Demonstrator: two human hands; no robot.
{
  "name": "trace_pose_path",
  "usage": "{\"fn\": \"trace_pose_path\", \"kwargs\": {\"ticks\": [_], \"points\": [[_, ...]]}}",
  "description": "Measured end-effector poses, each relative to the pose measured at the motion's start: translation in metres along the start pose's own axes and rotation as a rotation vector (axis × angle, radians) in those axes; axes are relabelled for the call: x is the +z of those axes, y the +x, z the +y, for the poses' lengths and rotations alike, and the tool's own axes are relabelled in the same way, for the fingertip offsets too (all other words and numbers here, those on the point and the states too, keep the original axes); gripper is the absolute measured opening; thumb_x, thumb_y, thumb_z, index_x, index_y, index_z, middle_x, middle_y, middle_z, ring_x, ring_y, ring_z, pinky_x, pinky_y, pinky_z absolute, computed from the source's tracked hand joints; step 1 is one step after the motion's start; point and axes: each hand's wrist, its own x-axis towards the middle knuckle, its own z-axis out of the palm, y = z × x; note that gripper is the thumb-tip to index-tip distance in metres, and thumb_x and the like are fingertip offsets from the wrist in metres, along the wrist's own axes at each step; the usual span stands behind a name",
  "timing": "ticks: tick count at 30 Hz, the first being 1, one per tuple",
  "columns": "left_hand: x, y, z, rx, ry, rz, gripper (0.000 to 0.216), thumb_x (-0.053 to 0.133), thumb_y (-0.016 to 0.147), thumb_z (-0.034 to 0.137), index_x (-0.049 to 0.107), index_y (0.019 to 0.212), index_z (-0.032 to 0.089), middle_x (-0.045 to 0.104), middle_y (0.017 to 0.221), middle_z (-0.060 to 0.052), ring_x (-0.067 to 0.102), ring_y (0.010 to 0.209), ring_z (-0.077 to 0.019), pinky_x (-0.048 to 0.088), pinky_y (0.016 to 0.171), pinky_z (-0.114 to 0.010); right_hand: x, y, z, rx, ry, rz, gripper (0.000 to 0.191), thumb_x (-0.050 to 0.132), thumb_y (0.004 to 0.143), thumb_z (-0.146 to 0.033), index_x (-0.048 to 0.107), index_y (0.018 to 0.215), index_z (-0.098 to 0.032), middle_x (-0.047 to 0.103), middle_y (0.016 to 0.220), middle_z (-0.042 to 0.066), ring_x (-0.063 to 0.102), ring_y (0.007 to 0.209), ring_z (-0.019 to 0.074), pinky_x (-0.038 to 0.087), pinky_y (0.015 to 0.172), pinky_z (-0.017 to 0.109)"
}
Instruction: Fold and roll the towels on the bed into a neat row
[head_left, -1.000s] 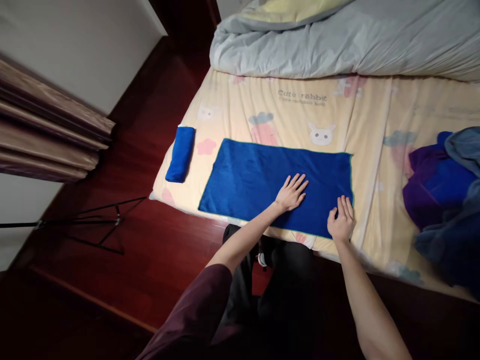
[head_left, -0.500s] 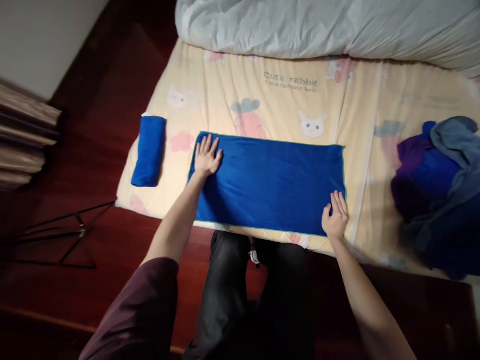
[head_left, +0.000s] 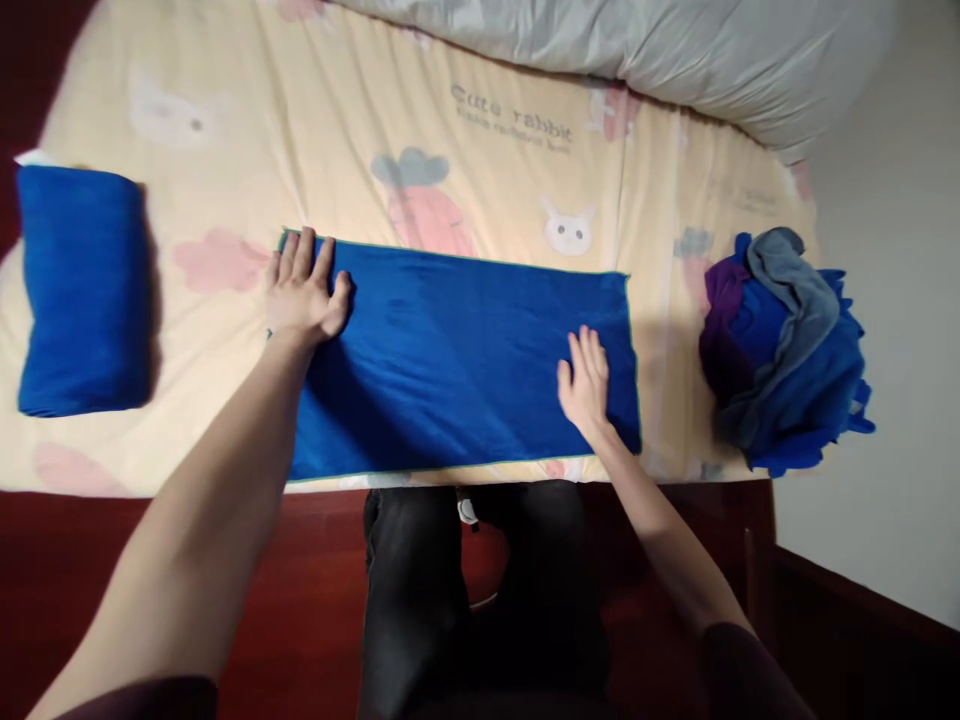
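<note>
A blue towel with a thin green edge lies spread flat as a long rectangle along the near side of the bed. My left hand rests palm down with fingers spread on its left end, near the far left corner. Toward the right end, my right hand lies on the cloth, its fingers stretched out and thumb apart. Neither hand grips anything. To the left of the towel sits a folded blue towel, which no hand touches.
The bed has a cream sheet with rabbit and carrot prints. A heap of blue, grey and purple cloths lies at the right. A pale grey quilt runs along the far side. A wall stands beyond the right end.
My right hand has moved inward from the towel's right edge onto the cloth. My left hand stays at the left end. The view has shifted toward the right, showing the whole heap.
</note>
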Motion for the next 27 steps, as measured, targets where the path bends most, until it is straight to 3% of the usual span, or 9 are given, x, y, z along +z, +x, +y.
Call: {"fn": "trace_pose_path", "kwargs": {"ticks": [3, 6, 8, 14, 17, 19, 22, 24, 27], "points": [[0.001, 0.001, -0.003, 0.017, 0.005, 0.000, 0.073, 0.036, 0.104, 0.053, 0.034, 0.162, 0.009, 0.019, 0.175, -0.012, 0.013, 0.162, -0.0312, 0.007, 0.130, -0.058, 0.020, 0.047, -0.060, -0.152, 0.050, -0.135, 0.061, 0.036, 0.108, -0.037, 0.028, 0.167, -0.023, 0.017, 0.176, 0.005, 0.010, 0.164, 0.0265, 0.013, 0.133, 0.060], [-0.001, 0.001, -0.002, 0.025, 0.036, -0.011, 0.073, 0.036, 0.103, 0.053, 0.033, 0.163, 0.011, 0.018, 0.176, -0.012, 0.012, 0.162, -0.0312, 0.007, 0.130, -0.056, 0.037, 0.083, -0.073, -0.217, 0.071, -0.236, 0.063, 0.038, 0.109, -0.040, 0.024, 0.168, -0.023, 0.016, 0.177, 0.005, 0.008, 0.165, 0.0262, 0.007, 0.134, 0.058], [-0.002, -0.002, 0.000, 0.021, 0.060, -0.021, 0.072, 0.033, 0.104, 0.053, 0.031, 0.164, 0.012, 0.016, 0.176, -0.010, 0.012, 0.162, -0.0303, 0.006, 0.131, -0.054, 0.040, 0.099, -0.043, -0.198, 0.049, -0.245, 0.065, 0.036, 0.109, -0.043, 0.020, 0.169, -0.022, 0.017, 0.176, 0.005, 0.006, 0.165, 0.0268, 0.005, 0.133, 0.060], [-0.006, -0.001, 0.002, 0.025, 0.098, -0.048, 0.069, 0.025, 0.107, 0.053, 0.027, 0.165, 0.015, 0.012, 0.177, -0.006, 0.009, 0.163, -0.0290, 0.005, 0.131, -0.054, 0.012, 0.140, 0.106, -0.079, -0.092, -0.145, 0.066, 0.013, 0.112, -0.044, 0.006, 0.169, -0.010, 0.010, 0.177, 0.011, -0.001, 0.165, 0.0271, 0.004, 0.131, 0.064], [-0.010, 0.002, 0.011, 0.005, 0.122, -0.069, 0.073, 0.030, 0.107, 0.052, 0.026, 0.164, 0.008, 0.013, 0.176, -0.013, 0.009, 0.162, -0.0322, 0.004, 0.131, -0.055, 0.002, 0.153, 0.121, -0.104, -0.117, -0.177, 0.070, 0.011, 0.112, -0.047, 0.006, 0.167, -0.003, 0.005, 0.177, 0.013, -0.002, 0.165, 0.0281, 0.004, 0.131, 0.064], [-0.012, -0.008, 0.024, -0.007, 0.142, -0.089, 0.078, 0.034, 0.105, 0.054, 0.025, 0.163, 0.003, 0.011, 0.176, -0.017, 0.007, 0.162, -0.0353, 0.002, 0.131, -0.058, 0.001, 0.144, 0.104, -0.121, -0.108, -0.171, 0.072, 0.014, 0.112, -0.049, 0.007, 0.167, -0.003, 0.003, 0.177, 0.012, -0.002, 0.165, 0.0290, 0.002, 0.132, 0.063], [-0.015, -0.048, 0.041, 0.054, 0.120, -0.112, 0.081, 0.033, 0.105, 0.059, 0.024, 0.164, 0.005, 0.008, 0.177, -0.015, 0.001, 0.163, -0.0335, 0.000, 0.131, -0.058, 0.002, 0.097, 0.078, -0.136, -0.077, -0.167, 0.072, 0.022, 0.111, -0.050, 0.010, 0.169, -0.009, 0.005, 0.177, 0.011, 0.001, 0.165, 0.0294, 0.005, 0.132, 0.063], [-0.016, -0.083, 0.040, 0.042, 0.086, -0.121, 0.077, 0.027, 0.106, 0.060, 0.026, 0.165, 0.010, 0.010, 0.177, -0.010, 0.003, 0.164, -0.0280, 0.004, 0.133, -0.054, 0.000, 0.058, 0.078, -0.130, -0.065, -0.210, 0.070, 0.025, 0.111, -0.048, 0.011, 0.169, -0.011, 0.009, 0.177, 0.012, 0.005, 0.165, 0.0294, 0.009, 0.132, 0.063], [-0.023, -0.118, 0.022, -0.099, 0.059, -0.072, 0.075, 0.027, 0.106, 0.058, 0.028, 0.164, 0.011, 0.014, 0.177, -0.007, 0.007, 0.164, -0.0262, 0.005, 0.133, -0.053, -0.007, 0.020, 0.099, -0.020, -0.078, -0.190, 0.069, 0.028, 0.110, -0.044, 0.013, 0.169, -0.011, 0.012, 0.176, 0.015, 0.010, 0.164, 0.0281, 0.012, 0.132, 0.060]]}}
